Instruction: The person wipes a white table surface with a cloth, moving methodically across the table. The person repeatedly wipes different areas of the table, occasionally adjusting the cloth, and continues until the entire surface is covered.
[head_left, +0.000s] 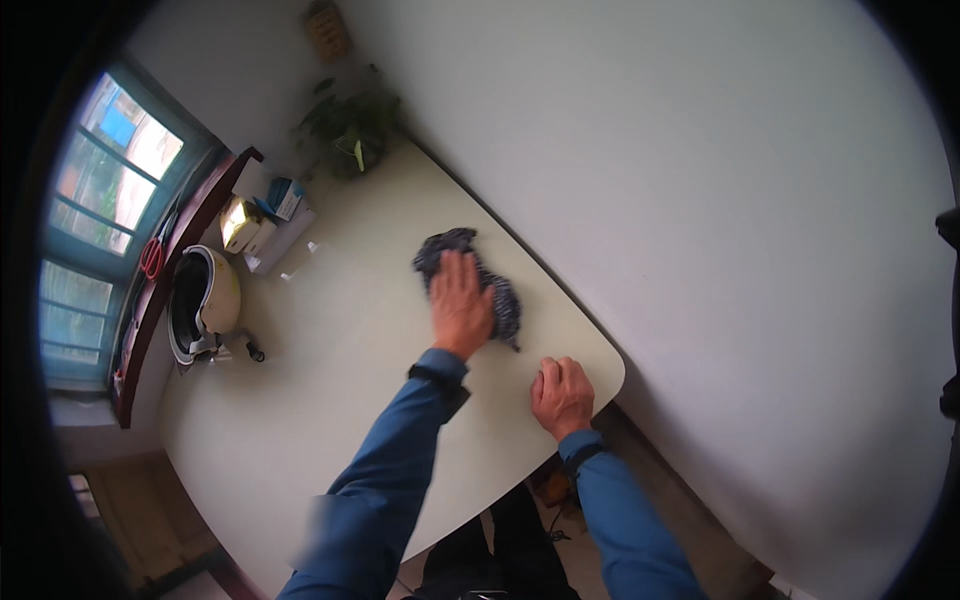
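A crumpled dark grey, patterned cloth lies on the pale tabletop. My left hand is laid flat over it, palm down, with the fingers stretched out along the cloth. Part of the cloth is hidden under that hand and shows beyond the fingertips and on the right. My right hand rests as a loose fist on the table near its rounded right corner. Nothing shows in the right hand, though its palm is out of sight.
A white helmet with a strap sits at the table's left side. Small boxes stand behind it, near a leafy potted plant in the far corner. Red-handled scissors are by the window. A white wall borders the right edge.
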